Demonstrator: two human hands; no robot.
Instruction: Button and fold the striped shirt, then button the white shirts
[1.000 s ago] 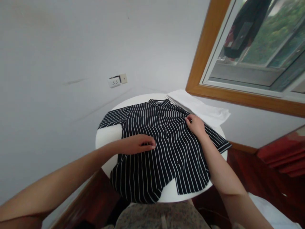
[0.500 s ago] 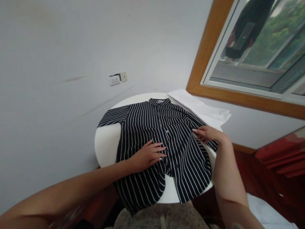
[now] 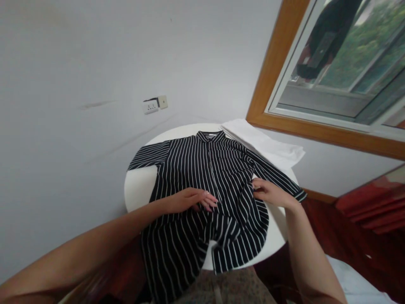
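A black shirt with white stripes [image 3: 186, 164] lies front up, its collar toward the wall and its lower part hanging over the near edge of the round white table [image 3: 139, 188]. Over the middle of the shirt front is my left hand [image 3: 190, 200], its fingers bent and closed on cloth near the button edge. Below it the front hem is bunched and turned over. My right hand [image 3: 268, 192] pinches the shirt's right side seam under the sleeve. That sleeve stretches out past the table's right edge, while the left sleeve lies flat.
Folded white cloth [image 3: 265, 143] rests at the table's back right, overhanging the edge. Behind are a wall with a socket [image 3: 150, 106] and a wood-framed window [image 3: 262, 97]. Red fabric [image 3: 370, 207] and a white item [image 3: 354, 278] are at lower right.
My left hand went from lying spread to curled on the cloth. My right hand moved slightly nearer, drawing the side inward. The right sleeve now sticks out farther, and the front hem has bunched.
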